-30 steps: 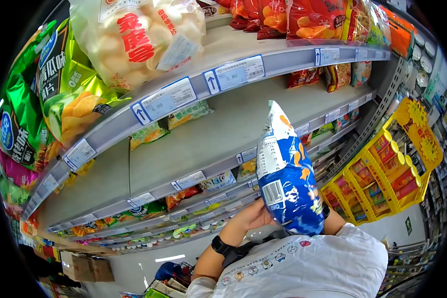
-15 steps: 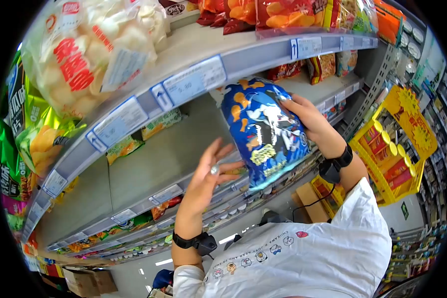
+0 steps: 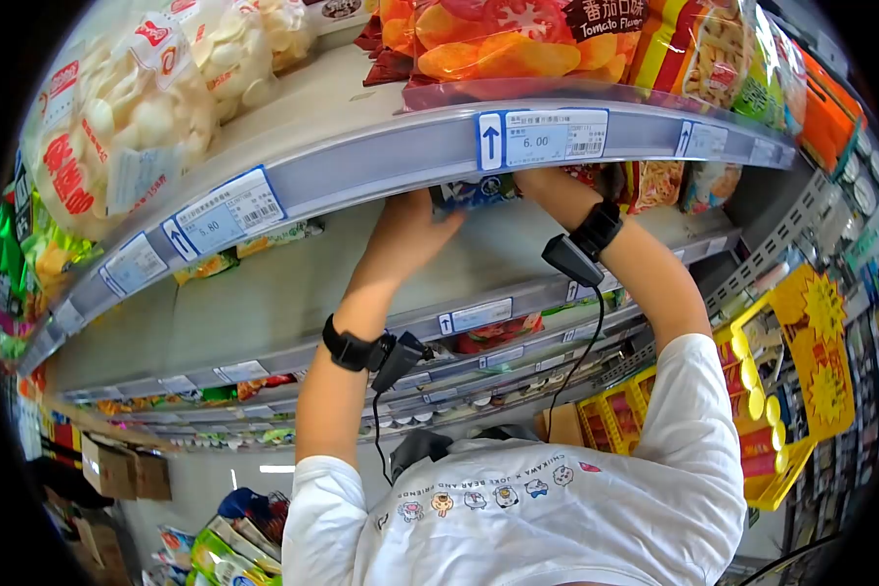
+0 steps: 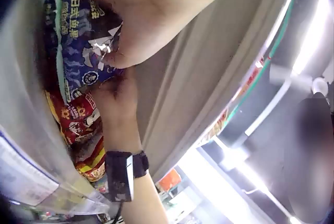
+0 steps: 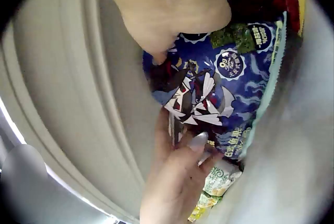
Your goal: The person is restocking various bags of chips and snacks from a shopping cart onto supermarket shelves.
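Note:
A blue bag of fish crackers (image 3: 474, 192) is on the shelf level beneath the upper price rail, which covers most of it in the head view. In the right wrist view the bag (image 5: 209, 91) shows its printed front and pale sealed edge. My left hand (image 3: 412, 232), with a silver ring (image 5: 198, 141), grips one side. On the opposite side my right hand (image 5: 180, 10) holds the bag, its thumb against the packet; the head view hides those fingers behind the rail. Red snack packets (image 4: 78, 119) lie beyond the right hand, and a green-white packet (image 5: 222, 179) beyond the left.
The price rail (image 3: 361, 176) runs just above both forearms. Large bags of white puffed snacks (image 3: 127, 127) and a tomato-flavour chip bag (image 3: 527, 44) stand on the shelf above. Lower shelves hold more packets. A yellow display rack (image 3: 816, 352) stands at the right.
The blue bag has gone from in front of the shelves to under the upper rail. My left hand, spread beside it half a second ago, is now on it. The view has shifted right.

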`<state>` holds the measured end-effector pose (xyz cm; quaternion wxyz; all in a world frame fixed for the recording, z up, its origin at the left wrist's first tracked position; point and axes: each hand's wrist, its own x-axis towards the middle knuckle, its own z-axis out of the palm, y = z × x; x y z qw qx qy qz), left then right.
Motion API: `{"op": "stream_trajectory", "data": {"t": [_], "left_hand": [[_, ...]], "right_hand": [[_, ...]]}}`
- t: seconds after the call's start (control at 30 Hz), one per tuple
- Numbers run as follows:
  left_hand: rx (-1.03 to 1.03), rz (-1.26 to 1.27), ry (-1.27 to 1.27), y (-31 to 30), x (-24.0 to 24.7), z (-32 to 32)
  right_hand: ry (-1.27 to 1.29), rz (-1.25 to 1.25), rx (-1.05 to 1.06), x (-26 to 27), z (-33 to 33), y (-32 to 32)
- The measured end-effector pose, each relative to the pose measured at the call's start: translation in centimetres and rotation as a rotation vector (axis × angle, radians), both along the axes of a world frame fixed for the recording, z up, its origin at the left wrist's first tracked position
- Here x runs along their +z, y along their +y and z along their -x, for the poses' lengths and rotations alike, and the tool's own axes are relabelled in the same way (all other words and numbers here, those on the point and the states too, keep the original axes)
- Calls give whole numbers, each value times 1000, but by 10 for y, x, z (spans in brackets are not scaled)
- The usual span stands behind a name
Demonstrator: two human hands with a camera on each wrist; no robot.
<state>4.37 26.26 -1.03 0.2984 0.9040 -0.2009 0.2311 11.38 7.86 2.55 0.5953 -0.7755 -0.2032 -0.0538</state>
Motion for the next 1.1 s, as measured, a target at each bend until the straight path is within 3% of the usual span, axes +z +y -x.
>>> {"op": "stream_trajectory", "data": {"t": [0.03, 0.13, 0.2, 0.4, 0.53, 0.6, 0.67, 0.73, 0.77, 0.87, 0.93, 1.1], "left_hand": [[1, -41, -84, -1, -1, -11], [7, -23, 264, 1, -9, -45], [58, -48, 323, -1, -17, -51], [66, 15, 366, -5, -5, -38], [165, -102, 499, -10, 14, -19], [230, -252, 90, -7, -1, -5], [247, -196, 222, -8, 17, 39], [147, -136, 18, 2, 10, 83], [114, -106, 44, 9, 9, 108], [46, 16, 76, 29, 4, 176], [-3, 162, 78, 39, -21, 215], [385, 284, 130, 67, -77, 351]], "right_hand": [[-8, 12, 11, -1, -5, -2], [-16, 48, 36, -6, -20, -4], [-20, 64, 53, -13, -29, -3], [-11, 73, 123, -28, -42, -6], [3, 44, 186, -37, -47, -10], [-1, 27, 211, -40, -51, -11], [-5, -3, 244, -46, -50, -13], [-32, -62, 277, -55, -36, -30], [-82, -106, 292, -62, -23, -37], [-318, -257, 349, -58, 65, -26], [-317, -201, 236, -84, 112, -10], [-235, -161, 495, -149, 214, 66]]}}
